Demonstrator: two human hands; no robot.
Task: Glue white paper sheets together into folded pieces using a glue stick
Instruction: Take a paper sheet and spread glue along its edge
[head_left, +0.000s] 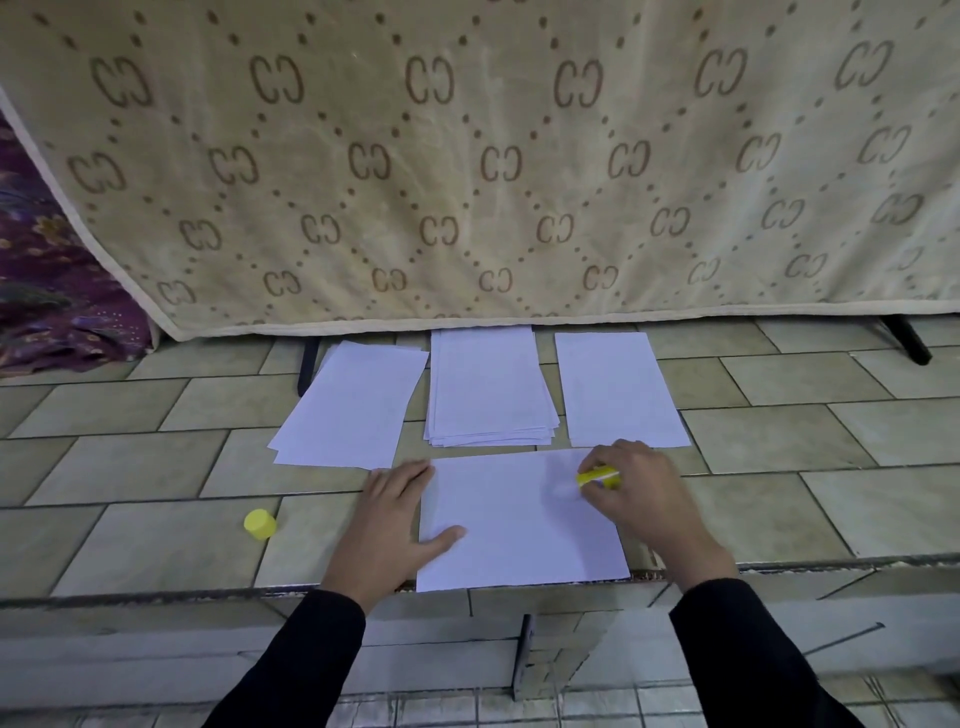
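A white paper sheet (514, 525) lies flat on the tiled surface near its front edge. My left hand (389, 525) rests open along the sheet's left edge, thumb pressing on the paper. My right hand (641, 499) grips a yellow glue stick (598, 477) lying almost level, its tip at the sheet's upper right part. Behind the sheet lie a stack of white sheets (488, 389), a folded white piece (353, 408) to the left and another folded white piece (618, 389) to the right.
The yellow glue cap (260, 524) lies on the tiles left of my left hand. A beige patterned blanket (467, 156) hangs behind the papers. The tiled ledge (831, 564) drops off just in front of the sheet. Purple fabric (47, 291) sits far left.
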